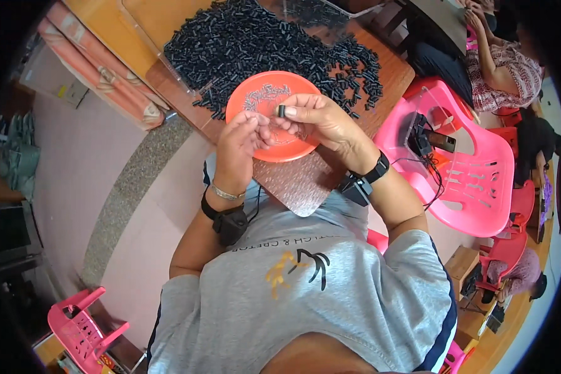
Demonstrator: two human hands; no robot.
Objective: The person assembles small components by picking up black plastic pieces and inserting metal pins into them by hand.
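Note:
My right hand (318, 118) pinches a small black cylindrical piece (282, 111) between thumb and fingers, above an orange round plate (252, 100). My left hand (243, 140) is close beside it with fingertips curled together; I cannot tell what it holds. Both wrists wear black bands with small devices. The plate holds a small heap of thin metal bits (267, 95). Behind the plate a large pile of small black pieces (262, 43) covers the wooden table (396, 71).
A pink plastic chair (474, 181) with a black device and cables stands to my right. Another person (505, 68) sits at the far right. More pink chairs are at the lower left (81, 327) and right. A clear sheet (299, 181) hangs over the table's edge.

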